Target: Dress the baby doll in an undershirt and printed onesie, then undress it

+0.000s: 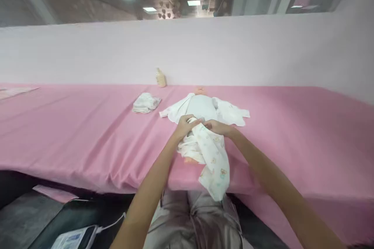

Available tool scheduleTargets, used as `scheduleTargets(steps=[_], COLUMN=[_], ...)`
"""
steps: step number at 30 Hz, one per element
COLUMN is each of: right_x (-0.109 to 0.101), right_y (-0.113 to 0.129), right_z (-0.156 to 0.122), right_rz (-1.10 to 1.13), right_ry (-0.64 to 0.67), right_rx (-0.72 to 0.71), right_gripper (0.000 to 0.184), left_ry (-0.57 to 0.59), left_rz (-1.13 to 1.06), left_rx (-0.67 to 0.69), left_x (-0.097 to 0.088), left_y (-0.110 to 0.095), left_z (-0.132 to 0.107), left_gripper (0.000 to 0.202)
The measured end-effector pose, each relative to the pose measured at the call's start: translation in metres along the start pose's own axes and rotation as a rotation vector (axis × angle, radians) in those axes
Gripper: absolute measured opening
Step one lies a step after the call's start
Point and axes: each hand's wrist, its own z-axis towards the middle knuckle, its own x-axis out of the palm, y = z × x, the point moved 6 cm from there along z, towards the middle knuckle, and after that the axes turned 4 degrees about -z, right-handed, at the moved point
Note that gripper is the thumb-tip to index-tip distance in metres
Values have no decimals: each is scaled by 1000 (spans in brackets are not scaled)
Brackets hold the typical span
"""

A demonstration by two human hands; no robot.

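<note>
Our left hand has its fingers curled shut over the top edge of the printed baby trousers, and our right hand pinches the same edge from the other side, its fingers closed on the cloth as well. The two hands nearly touch, so neither is the nearer one; both sit at the waistband.

From the fingers the trousers run towards six o'clock, slightly to five, their long axis reaching down over the near edge of the bench, where the lowest leg end hangs free of it. Bunched folds of the same garment lie just under our left hand, with a small patch of skin-toned doll leg showing below them.

At twelve o'clock from the fingers, touching them, lies the doll's body in a pale blue top, with a white garment spread open beneath it to both sides. Its long axis also runs twelve to six, head end away from us.

Further out, at ten o'clock, a crumpled white cloth rests apart on the pink cover, and a small bottle stands by the back wall at eleven.
</note>
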Motion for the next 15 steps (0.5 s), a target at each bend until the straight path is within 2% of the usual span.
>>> scheduleTargets(steps=[3,6,7,9,12,13,15], right_x=[-21,-34,-36,-34,-22,-19,-18], right_y=[-12,-17,-17,-12,-4,-3,-6], right_z=[13,14,12,9,5,4,5], right_rz=[220,485,551,596,498,465,445], right_ry=[-343,-571,-595,-560,-397,-360,-374], right_rx=[-36,-98,-113,-127,-124,-125,-128], right_gripper=[11,14,16,20,26,28,33], left_ry=[109,158,155,117,34,21,38], left_rz=[79,111,68,-160,-591,-674,-736], left_rx=[21,-63,-109,-191,-286,-318,-373], left_x=[6,7,7,5,4,4,8], left_y=[-9,-7,-5,-1,5,7,10], left_z=[-4,-5,-5,-4,-2,-2,-2], left_gripper=[37,45,43,39,38,36,32])
